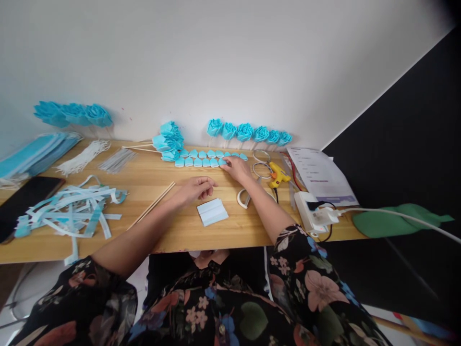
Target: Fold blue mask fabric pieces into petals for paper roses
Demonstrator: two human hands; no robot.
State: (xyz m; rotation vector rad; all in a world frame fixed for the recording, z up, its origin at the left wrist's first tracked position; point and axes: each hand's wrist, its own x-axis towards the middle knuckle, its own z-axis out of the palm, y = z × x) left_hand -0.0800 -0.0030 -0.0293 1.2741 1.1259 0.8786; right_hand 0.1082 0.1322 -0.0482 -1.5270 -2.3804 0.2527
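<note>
My right hand (pixel 236 168) reaches to the far side of the wooden table (pixel 173 226), its fingertips pinched on a blue folded petal at the right end of two rows of blue folded petals (pixel 203 158). My left hand (pixel 196 187) rests on the table with its fingers curled, holding nothing that I can see. A small stack of white-blue folded pieces (pixel 212 212) lies just in front of my left hand. Thin wooden sticks (pixel 153 204) lie to its left.
Finished blue roses (pixel 248 131) lean against the wall, more roses (pixel 72 114) at far left. A yellow glue gun (pixel 277 175), wire rings (pixel 261 168), white power strip (pixel 311 211), papers (pixel 320 175), cut strips (pixel 72 206), blue masks (pixel 32 154), a phone (pixel 25 197).
</note>
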